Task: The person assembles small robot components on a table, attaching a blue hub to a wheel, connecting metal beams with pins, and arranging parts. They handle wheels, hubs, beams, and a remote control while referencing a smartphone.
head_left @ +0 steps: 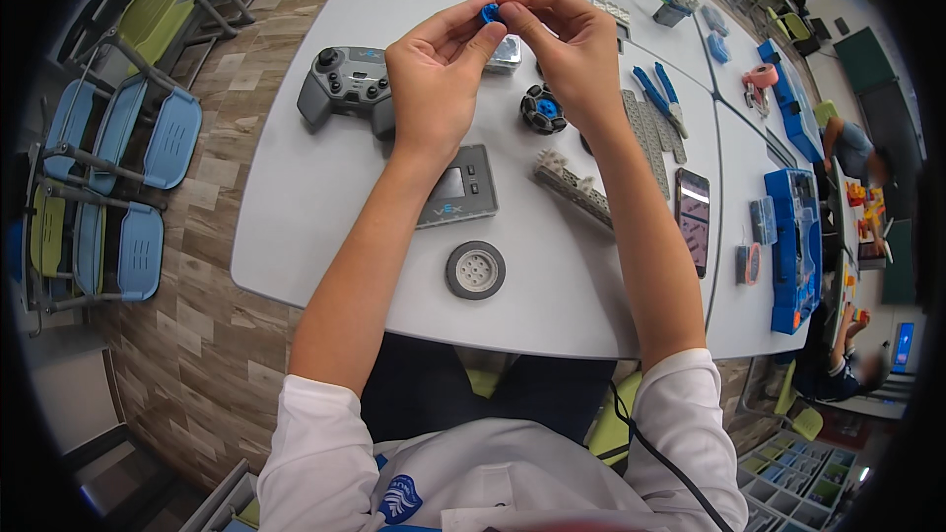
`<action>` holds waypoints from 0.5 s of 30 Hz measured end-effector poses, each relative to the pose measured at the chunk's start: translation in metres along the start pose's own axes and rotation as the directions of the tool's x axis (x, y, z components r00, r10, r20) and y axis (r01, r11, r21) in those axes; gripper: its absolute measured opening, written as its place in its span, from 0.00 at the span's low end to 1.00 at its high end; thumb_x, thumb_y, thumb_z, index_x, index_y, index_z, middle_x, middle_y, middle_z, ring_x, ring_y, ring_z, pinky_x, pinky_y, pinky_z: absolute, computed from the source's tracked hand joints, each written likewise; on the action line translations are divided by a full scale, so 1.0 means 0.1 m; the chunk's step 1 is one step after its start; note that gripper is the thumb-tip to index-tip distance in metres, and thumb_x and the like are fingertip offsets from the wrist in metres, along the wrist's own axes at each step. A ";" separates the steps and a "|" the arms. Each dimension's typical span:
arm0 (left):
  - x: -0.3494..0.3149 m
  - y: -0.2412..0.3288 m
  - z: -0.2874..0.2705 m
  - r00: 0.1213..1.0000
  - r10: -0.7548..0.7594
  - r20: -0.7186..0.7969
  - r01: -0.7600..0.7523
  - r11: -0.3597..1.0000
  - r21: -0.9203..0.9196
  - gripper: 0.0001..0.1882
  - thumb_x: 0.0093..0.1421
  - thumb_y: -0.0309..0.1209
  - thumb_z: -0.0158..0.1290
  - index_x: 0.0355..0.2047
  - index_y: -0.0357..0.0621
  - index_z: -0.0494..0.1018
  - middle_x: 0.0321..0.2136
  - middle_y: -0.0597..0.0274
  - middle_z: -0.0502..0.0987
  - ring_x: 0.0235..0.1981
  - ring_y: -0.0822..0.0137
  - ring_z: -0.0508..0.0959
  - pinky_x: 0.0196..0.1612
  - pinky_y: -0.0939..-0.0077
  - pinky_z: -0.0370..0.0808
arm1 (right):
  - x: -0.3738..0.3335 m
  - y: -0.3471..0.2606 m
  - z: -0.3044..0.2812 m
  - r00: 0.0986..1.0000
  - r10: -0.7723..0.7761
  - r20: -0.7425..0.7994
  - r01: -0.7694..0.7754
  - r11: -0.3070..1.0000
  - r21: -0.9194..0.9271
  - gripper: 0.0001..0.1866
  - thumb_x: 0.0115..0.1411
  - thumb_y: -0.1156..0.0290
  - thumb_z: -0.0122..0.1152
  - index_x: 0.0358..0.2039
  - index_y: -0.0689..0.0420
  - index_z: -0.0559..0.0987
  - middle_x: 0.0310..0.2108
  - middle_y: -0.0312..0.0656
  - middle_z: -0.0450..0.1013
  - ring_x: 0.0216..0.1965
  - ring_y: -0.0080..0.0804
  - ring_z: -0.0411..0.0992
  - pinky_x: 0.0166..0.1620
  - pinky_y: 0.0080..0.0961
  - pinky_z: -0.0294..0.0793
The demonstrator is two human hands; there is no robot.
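Observation:
Above the far part of the white table point(315, 207), a small blue plastic part point(490, 14) is pinched between the fingertips of both hands. My left hand point(434, 59) grips it from the left with thumb and fingers. From the other side my right hand point(574, 44) closes on it, thumb and forefinger together. Behind the left wrist lies a grey game controller point(347, 81). A grey box with a small screen point(478, 185) is partly covered by the left forearm. Between the arms are a black wheel with blue hub point(544, 109) and a grey beam assembly point(574, 187).
A grey wheel with black tyre point(475, 270) lies near the front edge. Right of my forearm are a phone point(692, 221), blue-handled pliers point(660, 97) and flat grey beams point(645, 133). Blue cases point(794, 251) stand farther right. Stacked chairs point(148, 153) fill the left; people sit at far right.

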State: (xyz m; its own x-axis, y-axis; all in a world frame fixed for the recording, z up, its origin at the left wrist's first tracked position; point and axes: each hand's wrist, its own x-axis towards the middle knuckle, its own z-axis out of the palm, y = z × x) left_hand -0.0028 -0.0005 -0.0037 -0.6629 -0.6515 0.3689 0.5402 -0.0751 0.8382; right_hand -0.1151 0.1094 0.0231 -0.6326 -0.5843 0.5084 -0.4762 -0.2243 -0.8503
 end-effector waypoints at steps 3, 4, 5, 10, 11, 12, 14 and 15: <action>0.02 0.02 -0.01 1.000 0.020 0.007 -0.020 1.000 0.000 0.18 0.71 0.18 0.66 0.60 0.28 0.83 0.51 0.48 0.90 0.51 0.66 0.90 0.59 0.72 0.87 | 0.00 -0.01 0.00 1.000 0.020 -0.024 -0.021 1.000 -0.014 0.09 0.71 0.74 0.74 0.48 0.65 0.91 0.43 0.43 0.89 0.46 0.27 0.87 0.52 0.26 0.86; 0.02 0.02 0.00 1.000 0.025 0.009 -0.025 1.000 -0.006 0.18 0.71 0.18 0.66 0.60 0.27 0.83 0.51 0.48 0.90 0.51 0.66 0.90 0.60 0.72 0.87 | 0.00 -0.02 -0.01 0.999 0.025 -0.023 -0.024 1.000 0.020 0.09 0.71 0.74 0.74 0.48 0.66 0.91 0.43 0.44 0.89 0.46 0.28 0.87 0.53 0.27 0.87; 0.02 0.02 0.00 0.999 0.030 0.012 -0.030 0.999 -0.012 0.18 0.71 0.17 0.66 0.60 0.27 0.83 0.51 0.48 0.90 0.51 0.66 0.90 0.60 0.72 0.87 | -0.02 -0.02 -0.01 0.999 0.033 -0.030 -0.031 0.998 0.050 0.10 0.71 0.74 0.74 0.48 0.66 0.90 0.44 0.45 0.89 0.46 0.29 0.87 0.54 0.27 0.87; -0.01 0.01 0.01 0.999 0.001 0.043 -0.003 1.000 0.030 0.19 0.71 0.19 0.67 0.61 0.29 0.83 0.52 0.49 0.89 0.53 0.66 0.89 0.61 0.73 0.86 | -0.04 -0.03 -0.03 0.997 0.073 -0.025 -0.071 0.994 0.085 0.12 0.73 0.71 0.75 0.51 0.66 0.89 0.47 0.45 0.89 0.48 0.29 0.87 0.58 0.29 0.88; -0.01 0.01 0.01 0.999 -0.009 0.051 0.007 0.999 0.041 0.20 0.71 0.20 0.67 0.62 0.30 0.83 0.53 0.50 0.89 0.54 0.66 0.88 0.62 0.73 0.85 | -0.04 -0.03 -0.03 0.997 0.073 -0.028 -0.071 0.994 0.082 0.12 0.73 0.71 0.75 0.51 0.66 0.89 0.47 0.45 0.89 0.48 0.29 0.87 0.58 0.29 0.88; -0.01 0.00 0.01 0.998 0.002 0.058 -0.004 0.999 0.042 0.20 0.71 0.20 0.67 0.62 0.30 0.83 0.53 0.50 0.89 0.54 0.66 0.88 0.62 0.73 0.85 | -0.04 -0.04 -0.03 0.996 0.082 -0.038 -0.079 0.994 0.080 0.12 0.73 0.72 0.75 0.51 0.66 0.89 0.47 0.45 0.89 0.48 0.28 0.87 0.57 0.29 0.88; -0.01 0.00 0.01 0.998 0.015 0.060 -0.018 0.999 0.036 0.19 0.71 0.20 0.67 0.62 0.30 0.83 0.53 0.50 0.89 0.54 0.66 0.88 0.62 0.73 0.85 | -0.04 -0.04 -0.03 0.998 0.044 -0.051 -0.042 0.998 0.038 0.09 0.71 0.74 0.75 0.48 0.66 0.90 0.44 0.44 0.89 0.47 0.28 0.87 0.55 0.27 0.88; -0.02 0.00 0.01 0.998 0.016 0.061 -0.019 0.999 0.044 0.19 0.71 0.20 0.67 0.62 0.30 0.83 0.53 0.50 0.89 0.54 0.66 0.88 0.62 0.73 0.85 | -0.05 -0.05 -0.02 0.997 0.032 -0.063 -0.031 0.999 0.015 0.08 0.71 0.76 0.75 0.47 0.66 0.91 0.42 0.44 0.90 0.46 0.28 0.88 0.53 0.26 0.87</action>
State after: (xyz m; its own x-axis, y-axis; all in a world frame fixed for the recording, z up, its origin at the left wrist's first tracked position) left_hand -0.0024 0.0015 -0.0037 -0.6847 -0.6052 0.4061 0.5293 -0.0299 0.8479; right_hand -0.1113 0.1147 0.0251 -0.6849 -0.5409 0.4882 -0.4467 -0.2175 -0.8678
